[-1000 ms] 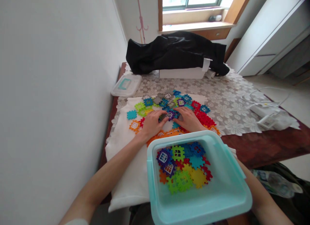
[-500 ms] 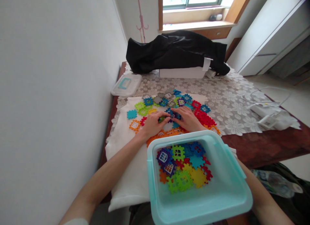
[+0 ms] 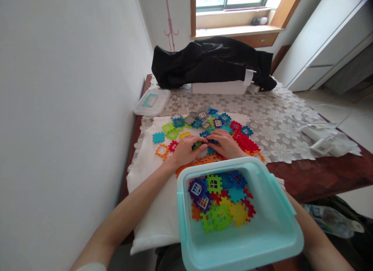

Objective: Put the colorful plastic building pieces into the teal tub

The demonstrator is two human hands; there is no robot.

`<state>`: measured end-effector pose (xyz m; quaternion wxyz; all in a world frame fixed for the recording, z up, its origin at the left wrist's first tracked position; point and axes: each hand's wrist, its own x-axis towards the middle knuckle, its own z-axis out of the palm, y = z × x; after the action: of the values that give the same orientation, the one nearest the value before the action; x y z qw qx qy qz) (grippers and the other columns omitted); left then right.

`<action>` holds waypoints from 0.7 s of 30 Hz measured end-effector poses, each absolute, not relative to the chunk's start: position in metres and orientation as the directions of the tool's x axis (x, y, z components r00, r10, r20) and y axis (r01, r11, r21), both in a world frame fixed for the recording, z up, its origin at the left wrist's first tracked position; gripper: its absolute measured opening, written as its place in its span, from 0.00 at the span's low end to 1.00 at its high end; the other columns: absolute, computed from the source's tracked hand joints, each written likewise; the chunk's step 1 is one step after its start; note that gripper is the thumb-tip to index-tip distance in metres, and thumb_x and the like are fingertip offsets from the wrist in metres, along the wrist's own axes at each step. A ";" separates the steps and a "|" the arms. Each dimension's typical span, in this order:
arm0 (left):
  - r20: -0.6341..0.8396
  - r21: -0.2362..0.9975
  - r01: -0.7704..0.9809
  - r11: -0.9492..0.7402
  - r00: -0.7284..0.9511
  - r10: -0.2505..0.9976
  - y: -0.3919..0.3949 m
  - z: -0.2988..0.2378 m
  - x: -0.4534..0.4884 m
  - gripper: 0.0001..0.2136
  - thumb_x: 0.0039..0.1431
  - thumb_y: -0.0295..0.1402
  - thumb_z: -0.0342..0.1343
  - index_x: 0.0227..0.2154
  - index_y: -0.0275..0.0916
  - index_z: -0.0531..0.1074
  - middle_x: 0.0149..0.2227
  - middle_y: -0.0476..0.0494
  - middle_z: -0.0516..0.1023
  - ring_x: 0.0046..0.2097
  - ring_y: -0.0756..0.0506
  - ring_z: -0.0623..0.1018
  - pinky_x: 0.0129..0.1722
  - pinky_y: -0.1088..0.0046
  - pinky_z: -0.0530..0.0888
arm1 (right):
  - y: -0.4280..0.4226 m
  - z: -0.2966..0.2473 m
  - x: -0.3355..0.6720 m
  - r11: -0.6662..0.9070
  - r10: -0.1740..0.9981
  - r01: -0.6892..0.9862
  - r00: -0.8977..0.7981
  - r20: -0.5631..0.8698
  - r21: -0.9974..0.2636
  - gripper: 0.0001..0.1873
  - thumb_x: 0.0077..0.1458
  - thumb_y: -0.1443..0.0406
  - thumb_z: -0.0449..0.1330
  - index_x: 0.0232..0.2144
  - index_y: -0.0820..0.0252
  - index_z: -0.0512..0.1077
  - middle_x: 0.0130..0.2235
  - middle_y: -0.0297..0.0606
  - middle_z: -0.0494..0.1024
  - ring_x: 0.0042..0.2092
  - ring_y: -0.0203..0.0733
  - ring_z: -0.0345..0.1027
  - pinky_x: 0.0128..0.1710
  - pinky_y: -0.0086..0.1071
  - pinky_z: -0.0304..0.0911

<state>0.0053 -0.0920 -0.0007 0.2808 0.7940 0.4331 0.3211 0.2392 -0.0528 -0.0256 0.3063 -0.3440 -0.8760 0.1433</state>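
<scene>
My left hand (image 3: 185, 152) and my right hand (image 3: 225, 143) sit close together on the pile of plastic interlocking tiles, fingers curled. A small dark green tile (image 3: 197, 145) shows under my left fingertips. A dark blue tile (image 3: 211, 141) lies under my right fingers, and both tiles are partly hidden. Scattered tiles in red (image 3: 246, 144), orange (image 3: 198, 160), lime (image 3: 169, 128), cyan (image 3: 159, 137) and grey (image 3: 189, 120) lie around them on a white cloth (image 3: 154, 212). A teal-rimmed plastic tub (image 3: 182, 220) nearest me holds several more tiles.
A lace tablecloth (image 3: 276, 137) covers the wooden table, with a white wall along its left side. At the back stand a black fabric bundle (image 3: 210, 63) on a white box (image 3: 217, 87) and a clear lid (image 3: 151, 102). A white corded device (image 3: 329, 144) lies on the right.
Both hands have drawn slightly nearer me while staying over the same tiles. The dark tiles between them have shifted a little. The tub has not visibly moved.
</scene>
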 end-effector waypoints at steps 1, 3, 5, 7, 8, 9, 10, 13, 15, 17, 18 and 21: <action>0.269 0.726 0.508 -0.463 0.410 0.871 -0.092 -0.001 0.005 0.13 0.70 0.43 0.57 0.49 0.44 0.80 0.50 0.44 0.85 0.53 0.42 0.82 0.59 0.60 0.75 | -0.053 -0.025 0.239 0.715 0.698 0.512 -0.562 0.445 -0.476 0.12 0.67 0.55 0.63 0.47 0.53 0.81 0.46 0.44 0.83 0.49 0.51 0.75 0.55 0.47 0.68; 0.279 0.726 0.516 -0.454 0.383 0.881 -0.091 -0.004 0.005 0.13 0.70 0.43 0.56 0.50 0.44 0.78 0.51 0.43 0.84 0.53 0.42 0.82 0.59 0.59 0.75 | -0.054 -0.024 0.237 0.699 0.713 0.495 -0.532 0.456 -0.516 0.11 0.67 0.56 0.64 0.46 0.53 0.82 0.46 0.44 0.83 0.49 0.51 0.76 0.55 0.47 0.69; 0.298 0.724 0.525 -0.448 0.347 0.889 -0.090 -0.006 0.005 0.14 0.70 0.43 0.56 0.51 0.43 0.77 0.50 0.42 0.83 0.53 0.42 0.81 0.58 0.59 0.76 | -0.055 -0.021 0.236 0.677 0.732 0.459 -0.502 0.460 -0.576 0.11 0.67 0.58 0.64 0.47 0.53 0.81 0.47 0.43 0.83 0.50 0.50 0.77 0.55 0.46 0.70; 0.322 0.729 0.525 -0.440 0.304 0.897 -0.089 -0.008 0.005 0.13 0.70 0.42 0.57 0.52 0.43 0.76 0.50 0.42 0.82 0.52 0.42 0.81 0.57 0.60 0.76 | -0.057 -0.016 0.235 0.646 0.752 0.406 -0.480 0.451 -0.646 0.11 0.67 0.60 0.63 0.48 0.54 0.80 0.48 0.43 0.83 0.51 0.49 0.77 0.55 0.45 0.71; 0.331 0.736 0.520 -0.433 0.281 0.901 -0.088 -0.009 0.005 0.13 0.70 0.41 0.57 0.52 0.42 0.75 0.50 0.41 0.82 0.51 0.43 0.81 0.57 0.60 0.76 | -0.057 -0.014 0.235 0.629 0.763 0.383 -0.469 0.444 -0.677 0.11 0.67 0.60 0.63 0.49 0.54 0.80 0.49 0.42 0.83 0.51 0.49 0.78 0.55 0.45 0.72; 0.335 0.747 0.512 -0.423 0.259 0.906 -0.087 -0.009 0.005 0.13 0.69 0.40 0.58 0.52 0.41 0.75 0.51 0.40 0.82 0.50 0.43 0.81 0.56 0.61 0.76 | -0.058 -0.012 0.235 0.611 0.775 0.365 -0.456 0.437 -0.702 0.12 0.66 0.60 0.62 0.49 0.54 0.80 0.49 0.42 0.83 0.52 0.49 0.78 0.55 0.44 0.72; 0.333 0.762 0.501 -0.410 0.240 0.912 -0.086 -0.009 0.005 0.13 0.69 0.40 0.58 0.51 0.41 0.75 0.52 0.40 0.81 0.50 0.43 0.81 0.55 0.61 0.77 | -0.058 -0.011 0.235 0.594 0.787 0.354 -0.442 0.431 -0.722 0.12 0.66 0.60 0.63 0.49 0.54 0.79 0.49 0.42 0.83 0.52 0.49 0.78 0.55 0.44 0.73; 0.296 0.808 0.459 -0.370 0.227 0.928 -0.085 -0.009 0.005 0.14 0.69 0.40 0.58 0.52 0.40 0.74 0.53 0.39 0.81 0.49 0.43 0.82 0.52 0.63 0.78 | -0.058 -0.011 0.237 0.553 0.820 0.351 -0.393 0.417 -0.756 0.12 0.65 0.60 0.63 0.49 0.55 0.79 0.49 0.41 0.83 0.50 0.49 0.78 0.52 0.43 0.74; 0.272 0.827 0.439 -0.351 0.234 0.933 -0.085 -0.008 0.005 0.14 0.70 0.41 0.57 0.52 0.40 0.74 0.52 0.38 0.82 0.49 0.43 0.82 0.50 0.64 0.78 | -0.057 -0.014 0.237 0.537 0.831 0.339 -0.371 0.415 -0.772 0.13 0.64 0.60 0.63 0.49 0.54 0.78 0.48 0.41 0.83 0.47 0.47 0.77 0.50 0.42 0.75; 0.260 0.835 0.430 -0.342 0.239 0.936 -0.085 -0.008 0.005 0.15 0.70 0.42 0.57 0.54 0.40 0.73 0.52 0.39 0.82 0.50 0.43 0.82 0.52 0.64 0.78 | -0.057 -0.016 0.237 0.538 0.829 0.304 -0.363 0.427 -0.787 0.14 0.64 0.60 0.63 0.51 0.54 0.77 0.49 0.40 0.82 0.46 0.46 0.77 0.49 0.41 0.75; 0.256 0.838 0.428 -0.338 0.239 0.937 -0.085 -0.007 0.005 0.16 0.70 0.42 0.57 0.55 0.40 0.72 0.53 0.38 0.83 0.51 0.43 0.82 0.53 0.63 0.77 | -0.057 -0.017 0.237 0.541 0.825 0.285 -0.364 0.433 -0.791 0.15 0.64 0.61 0.63 0.52 0.54 0.77 0.50 0.41 0.82 0.46 0.45 0.77 0.49 0.41 0.75; 0.221 0.844 0.438 -0.309 0.241 0.945 -0.086 -0.005 0.005 0.19 0.70 0.44 0.57 0.58 0.41 0.71 0.50 0.40 0.84 0.51 0.42 0.83 0.52 0.63 0.77 | -0.058 -0.016 0.236 0.555 0.812 0.262 -0.377 0.445 -0.790 0.18 0.64 0.62 0.62 0.55 0.54 0.76 0.53 0.42 0.80 0.46 0.44 0.77 0.50 0.41 0.76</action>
<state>0.0053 -0.0865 -0.0055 0.3328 0.7138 0.4845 0.3808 0.2363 -0.0585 -0.0157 0.4347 -0.3501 -0.7671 0.3165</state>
